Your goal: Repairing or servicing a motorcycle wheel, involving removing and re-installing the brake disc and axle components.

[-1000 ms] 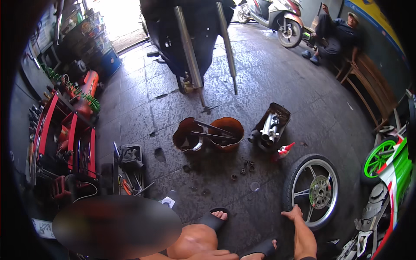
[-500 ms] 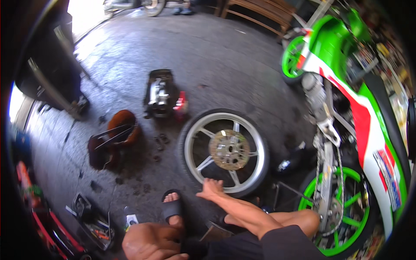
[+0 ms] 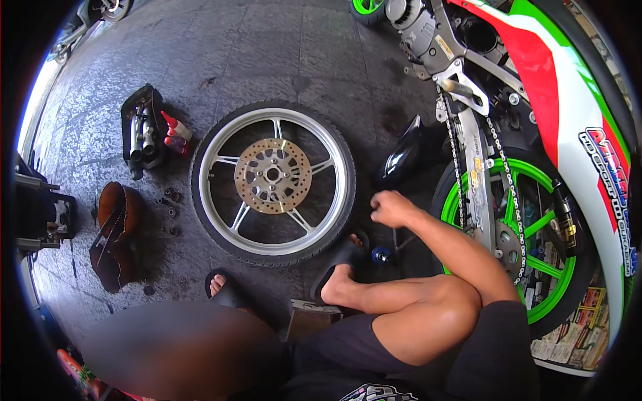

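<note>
A silver five-spoke motorcycle wheel (image 3: 332,175) with a black tyre lies flat on the floor, its drilled brake disc (image 3: 294,160) facing up. To the right of the tyre, and apart from it, my right hand (image 3: 391,208) is raised with its fingers curled in; nothing shows sticking out of them. Near that hand are a glossy black curved part (image 3: 399,160) and, below, a small blue round part (image 3: 380,255). My left hand is not in view; a blurred patch covers the lower left.
A green, white and red motorcycle (image 3: 545,67) with a green rear wheel (image 3: 562,281) stands close on the right. At left are a black tray (image 3: 152,100) holding metal cylinders, a red bottle (image 3: 175,127), rusty-brown curved pieces (image 3: 124,214) and small metal parts (image 3: 171,212).
My right hand has left the wheel's near rim and moved right, its fingers now curled. The view has shifted, so the wheel shows farther left and higher. My right foot now shows beside the tyre.
</note>
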